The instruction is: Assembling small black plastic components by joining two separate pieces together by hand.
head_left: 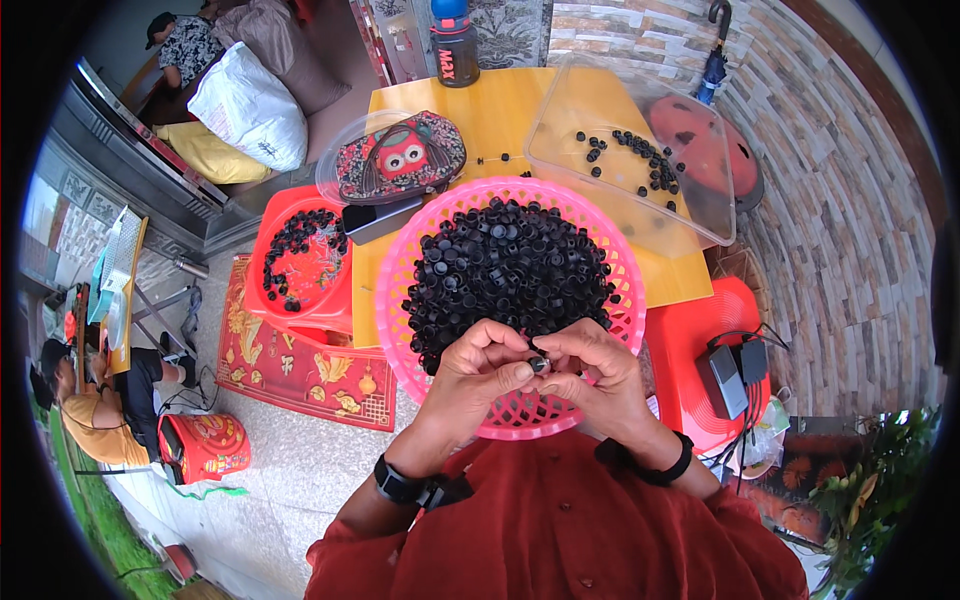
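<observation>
Above the near rim of a pink lattice basket point(625, 270), my two hands meet fingertip to fingertip. Between the thumb and fingers of my left hand point(470, 375) is a small black plastic cap point(538, 365) with a paler middle. My right hand point(605, 375) pinches at the same piece from the other side; its fingertips partly hide it. A heap of similar black caps point(510, 260) fills the basket just beyond my fingers.
On the yellow table point(500, 95) are a clear plastic bin point(560, 190) with scattered caps, a patterned pouch point(400, 155) and a dark bottle point(455, 50). Red stools point(265, 225) flank it; the right one carries a grey device point(725, 380) with cables. Other people sit at left.
</observation>
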Available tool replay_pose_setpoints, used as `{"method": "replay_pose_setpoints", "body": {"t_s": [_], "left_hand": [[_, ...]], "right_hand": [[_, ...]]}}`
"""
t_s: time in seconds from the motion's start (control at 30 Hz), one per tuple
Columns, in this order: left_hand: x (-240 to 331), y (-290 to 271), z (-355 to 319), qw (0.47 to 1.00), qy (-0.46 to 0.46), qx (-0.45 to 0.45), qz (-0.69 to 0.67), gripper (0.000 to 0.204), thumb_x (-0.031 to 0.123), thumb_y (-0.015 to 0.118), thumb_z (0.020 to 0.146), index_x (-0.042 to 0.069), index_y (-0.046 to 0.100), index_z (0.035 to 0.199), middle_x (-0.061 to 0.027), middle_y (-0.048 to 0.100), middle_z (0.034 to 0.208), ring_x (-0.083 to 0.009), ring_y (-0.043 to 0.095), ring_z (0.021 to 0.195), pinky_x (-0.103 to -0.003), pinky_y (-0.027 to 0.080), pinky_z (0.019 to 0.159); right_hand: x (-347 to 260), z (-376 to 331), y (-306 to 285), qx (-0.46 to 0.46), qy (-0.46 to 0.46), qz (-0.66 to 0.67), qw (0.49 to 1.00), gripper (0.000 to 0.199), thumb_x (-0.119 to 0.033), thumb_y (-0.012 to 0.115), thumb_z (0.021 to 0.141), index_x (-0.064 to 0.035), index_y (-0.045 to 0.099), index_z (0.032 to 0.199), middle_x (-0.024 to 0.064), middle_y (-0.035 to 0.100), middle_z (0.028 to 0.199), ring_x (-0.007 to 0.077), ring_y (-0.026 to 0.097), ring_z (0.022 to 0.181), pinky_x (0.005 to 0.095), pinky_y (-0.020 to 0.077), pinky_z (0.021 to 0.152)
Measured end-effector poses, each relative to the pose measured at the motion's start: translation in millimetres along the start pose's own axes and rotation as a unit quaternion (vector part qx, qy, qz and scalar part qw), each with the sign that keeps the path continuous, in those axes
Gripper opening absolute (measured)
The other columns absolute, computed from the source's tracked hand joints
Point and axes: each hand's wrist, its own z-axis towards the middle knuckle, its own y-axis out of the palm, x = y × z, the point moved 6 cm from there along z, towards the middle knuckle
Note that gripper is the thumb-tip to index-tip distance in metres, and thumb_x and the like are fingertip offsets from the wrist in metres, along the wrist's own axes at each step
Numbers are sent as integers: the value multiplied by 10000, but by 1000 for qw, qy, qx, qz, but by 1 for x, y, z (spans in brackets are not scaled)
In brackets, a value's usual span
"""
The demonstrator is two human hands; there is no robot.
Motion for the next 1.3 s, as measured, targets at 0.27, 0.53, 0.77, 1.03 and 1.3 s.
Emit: {"method": "replay_pose_setpoints", "body": {"t_s": [0.27, 0.53, 0.77, 1.03, 1.3], "left_hand": [[17, 8, 8, 990, -31, 17, 136, 237, 39, 656, 824, 40, 488, 991, -64, 622, 868, -111, 595, 799, -245, 488, 690], [59, -56, 33, 770, 54, 195, 605, 352, 90, 721, 716, 2, 557, 1015, -152, 591, 886, -270, 604, 767, -372, 482, 681], [54, -64, 51, 671, 49, 171, 719, 245, 117, 689, 738, 19, 586, 937, -152, 584, 875, -357, 578, 834, -416, 468, 723], [38, -31, 30, 941, -78, 105, 313, 157, 123, 638, 842, 18, 581, 944, -54, 623, 862, -125, 619, 751, -240, 478, 617], [23, 12, 9, 969, 3, 59, 242, 124, 81, 618, 865, 25, 561, 959, -23, 605, 872, -68, 575, 751, -211, 484, 656]], "right_hand": [[10, -6, -9, 48, -80, 65, 994, 262, 42, 669, 773, -31, 623, 1021, 87, 530, 1037, 92, 544, 825, 210, 463, 674], [22, -5, -12, 26, 3, 21, 999, 157, 26, 667, 744, -15, 555, 845, 58, 611, 828, 76, 594, 674, 209, 496, 583], [18, -8, -9, -21, 11, -70, 997, 154, -49, 683, 762, -18, 565, 854, 46, 607, 708, 101, 606, 638, 238, 492, 557], [13, 2, -16, 11, 71, -78, 994, 156, -17, 675, 777, -4, 598, 912, 39, 608, 788, 72, 596, 683, 225, 499, 600], [3, 4, -4, 40, -68, -195, 978, 194, -24, 682, 741, 17, 565, 890, 144, 606, 803, 238, 629, 618, 314, 497, 516]]}}
